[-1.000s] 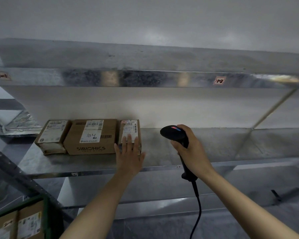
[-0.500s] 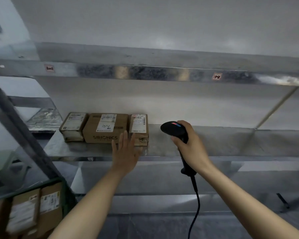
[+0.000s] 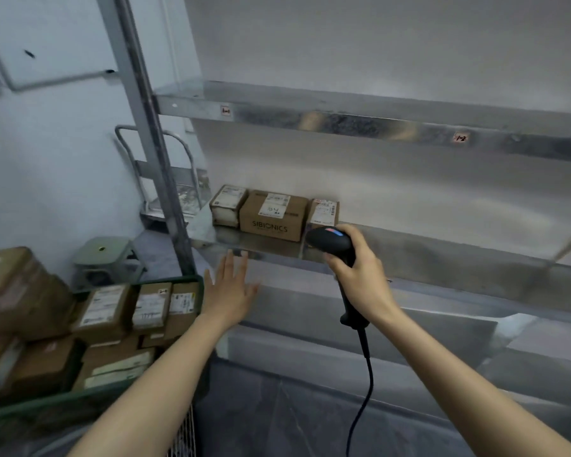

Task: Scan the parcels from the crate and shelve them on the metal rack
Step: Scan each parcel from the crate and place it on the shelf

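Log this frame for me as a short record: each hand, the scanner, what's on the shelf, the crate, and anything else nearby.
left hand: open, fingers spread, in front of the shelf edge, holding nothing
right hand: grips the handle of the scanner, black, corded
shelf: three parcels in a row at its left end: left box, SIBIONICS box, right box
crate: green, lower left, holds several labelled parcels
nearby: green stool; hand truck behind the rack post
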{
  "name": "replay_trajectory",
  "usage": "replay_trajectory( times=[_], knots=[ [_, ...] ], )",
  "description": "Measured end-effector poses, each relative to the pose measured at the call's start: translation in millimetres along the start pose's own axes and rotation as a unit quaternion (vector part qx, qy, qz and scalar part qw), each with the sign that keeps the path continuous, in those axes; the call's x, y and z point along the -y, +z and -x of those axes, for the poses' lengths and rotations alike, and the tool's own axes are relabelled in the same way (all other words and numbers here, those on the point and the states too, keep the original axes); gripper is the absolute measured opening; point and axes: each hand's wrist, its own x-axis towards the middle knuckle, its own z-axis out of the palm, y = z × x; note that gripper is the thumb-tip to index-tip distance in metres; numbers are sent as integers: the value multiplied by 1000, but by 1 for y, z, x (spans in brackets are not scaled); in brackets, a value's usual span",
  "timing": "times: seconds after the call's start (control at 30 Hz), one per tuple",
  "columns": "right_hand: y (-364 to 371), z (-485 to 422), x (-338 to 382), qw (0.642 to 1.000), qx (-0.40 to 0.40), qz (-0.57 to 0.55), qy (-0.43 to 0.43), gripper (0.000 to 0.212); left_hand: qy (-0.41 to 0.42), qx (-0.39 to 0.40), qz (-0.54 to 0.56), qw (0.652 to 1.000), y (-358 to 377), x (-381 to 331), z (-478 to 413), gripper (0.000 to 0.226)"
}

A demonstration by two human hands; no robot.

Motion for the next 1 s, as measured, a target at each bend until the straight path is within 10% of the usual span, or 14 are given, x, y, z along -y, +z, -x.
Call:
replay_trajectory(
  times=[0.43, 1.0],
  knots=[
    [111, 35, 69, 988, 142, -45, -28, 44, -181, 23, 19, 983, -35, 146, 134, 71],
    [284, 46, 134, 985, 164, -48, -23, 43, -222, 66, 10, 973, -45, 335, 162, 68]
  ],
)
